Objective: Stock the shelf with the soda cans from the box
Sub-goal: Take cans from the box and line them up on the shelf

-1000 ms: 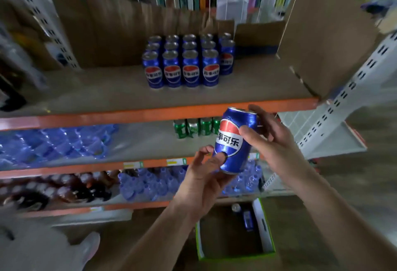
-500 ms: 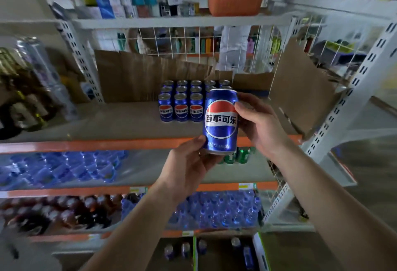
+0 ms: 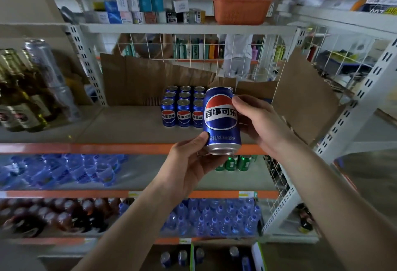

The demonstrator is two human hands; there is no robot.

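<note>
Both hands, left hand [image 3: 189,163] and right hand [image 3: 260,120], still grip the soda can [image 3: 221,120], now lifted toward 12 o'clock, level with the shelf [image 3: 86,148].

The blue soda can [image 3: 221,120] at the frame's centre bears the red, white and blue Pepsi roundel with the white band reading 百事可乐. Smaller print near its base cannot be read surely. The row of cans on the shelf [image 3: 182,113] behind it, left of centre, shows the same 百事可乐 band. Other labels are too blurred to read.
</note>
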